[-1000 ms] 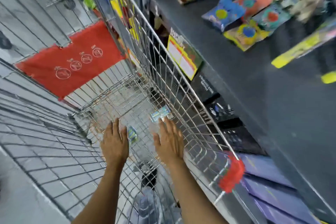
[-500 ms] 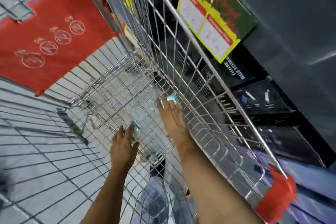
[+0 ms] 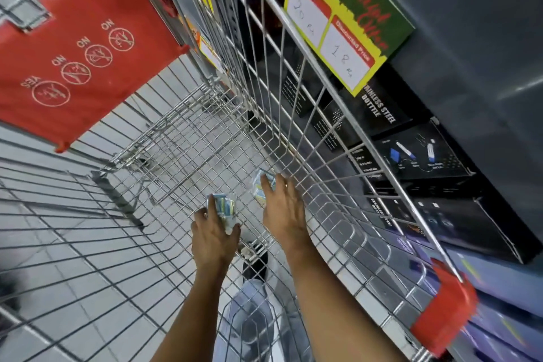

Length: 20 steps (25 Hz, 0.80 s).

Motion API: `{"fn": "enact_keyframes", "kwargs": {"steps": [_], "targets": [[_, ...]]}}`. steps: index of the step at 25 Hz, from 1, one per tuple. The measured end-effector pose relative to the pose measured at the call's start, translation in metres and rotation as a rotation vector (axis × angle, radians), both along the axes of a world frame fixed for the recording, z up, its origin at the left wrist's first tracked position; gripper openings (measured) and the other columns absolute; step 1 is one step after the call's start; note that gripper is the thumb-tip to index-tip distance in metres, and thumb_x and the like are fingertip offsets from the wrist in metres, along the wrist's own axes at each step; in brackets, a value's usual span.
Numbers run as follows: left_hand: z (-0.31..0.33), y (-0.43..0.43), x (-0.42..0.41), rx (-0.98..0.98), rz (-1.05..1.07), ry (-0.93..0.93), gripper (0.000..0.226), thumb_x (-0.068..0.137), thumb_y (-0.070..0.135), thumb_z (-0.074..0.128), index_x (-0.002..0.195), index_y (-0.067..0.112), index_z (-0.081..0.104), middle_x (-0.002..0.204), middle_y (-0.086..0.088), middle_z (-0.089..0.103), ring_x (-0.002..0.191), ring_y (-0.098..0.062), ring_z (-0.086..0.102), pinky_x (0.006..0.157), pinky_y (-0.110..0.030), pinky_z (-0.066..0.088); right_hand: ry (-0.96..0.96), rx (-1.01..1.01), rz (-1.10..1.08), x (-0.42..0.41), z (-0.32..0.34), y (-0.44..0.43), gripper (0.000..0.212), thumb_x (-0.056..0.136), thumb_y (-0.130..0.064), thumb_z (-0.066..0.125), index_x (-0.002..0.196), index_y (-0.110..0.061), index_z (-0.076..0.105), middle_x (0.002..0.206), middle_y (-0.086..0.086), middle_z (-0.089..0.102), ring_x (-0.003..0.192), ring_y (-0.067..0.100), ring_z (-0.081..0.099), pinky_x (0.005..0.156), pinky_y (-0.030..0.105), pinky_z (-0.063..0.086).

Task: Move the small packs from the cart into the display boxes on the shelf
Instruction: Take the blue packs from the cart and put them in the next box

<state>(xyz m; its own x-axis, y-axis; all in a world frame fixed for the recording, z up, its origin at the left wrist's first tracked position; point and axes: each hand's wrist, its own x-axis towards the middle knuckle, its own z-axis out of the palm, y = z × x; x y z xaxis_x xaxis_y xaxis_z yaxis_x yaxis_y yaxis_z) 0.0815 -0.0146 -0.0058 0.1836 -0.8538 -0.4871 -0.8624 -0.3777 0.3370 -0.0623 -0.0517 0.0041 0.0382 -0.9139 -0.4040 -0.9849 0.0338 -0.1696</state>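
Observation:
Both my arms reach down into a wire shopping cart (image 3: pixel 311 97). My left hand (image 3: pixel 216 236) grips a small pack (image 3: pixel 224 207) with blue, white and yellow print, held just above the cart's wire floor. My right hand (image 3: pixel 283 209) lies over a second small pack (image 3: pixel 260 186) of the same kind near the cart's right wall; its fingers curl around the pack's edge. The display boxes are out of view.
A red child-seat flap (image 3: pixel 85 53) hangs at the cart's far end. To the right stands a dark shelf (image 3: pixel 476 38) with a yellow-green price sign (image 3: pixel 343 17) and black bottle boxes (image 3: pixel 423 156) below. A red corner bumper (image 3: pixel 443 306) caps the cart's near right rim.
The view tilted down and closer into the cart. My left hand closed around its pack and lifted it slightly. My right hand settled over the second pack by the right wall.

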Motion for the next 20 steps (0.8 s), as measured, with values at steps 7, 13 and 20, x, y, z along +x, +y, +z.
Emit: {"fn": "enact_keyframes", "kwargs": {"steps": [7, 13, 20], "targets": [[0.030, -0.009, -0.009, -0.263, 0.123, 0.159, 0.080, 0.072, 0.020, 0.074, 0.138, 0.009, 0.030, 0.113, -0.025, 0.048, 0.102, -0.035, 0.046, 0.074, -0.036, 0.044, -0.040, -0.208, -0.183, 0.005, 0.031, 0.003, 0.064, 0.083, -0.034, 0.065, 0.140, -0.017, 0.041, 0.131, 0.016, 0.055, 0.107, 0.027, 0.057, 0.088, 0.043, 0.047], [0.105, -0.018, -0.024, -0.523, 0.244, 0.305, 0.074, 0.075, 0.019, 0.074, 0.136, 0.008, 0.033, 0.123, -0.023, 0.042, 0.106, -0.021, 0.041, 0.090, -0.024, 0.037, -0.085, -0.374, -0.144, 0.008, 0.099, 0.013, 0.060, 0.083, -0.040, 0.064, 0.135, -0.015, 0.047, 0.129, 0.014, 0.058, 0.100, 0.025, 0.061, 0.086, 0.039, 0.049], [0.219, -0.035, -0.027, -0.893, 0.204, 0.410, 0.067, 0.073, 0.030, 0.071, 0.129, 0.008, 0.041, 0.118, -0.019, 0.043, 0.108, -0.021, 0.044, 0.094, -0.031, 0.044, -0.229, -0.697, -0.116, -0.006, 0.209, 0.031, 0.055, 0.079, -0.035, 0.069, 0.128, -0.014, 0.055, 0.123, 0.016, 0.062, 0.102, 0.029, 0.062, 0.078, 0.037, 0.054]]}}
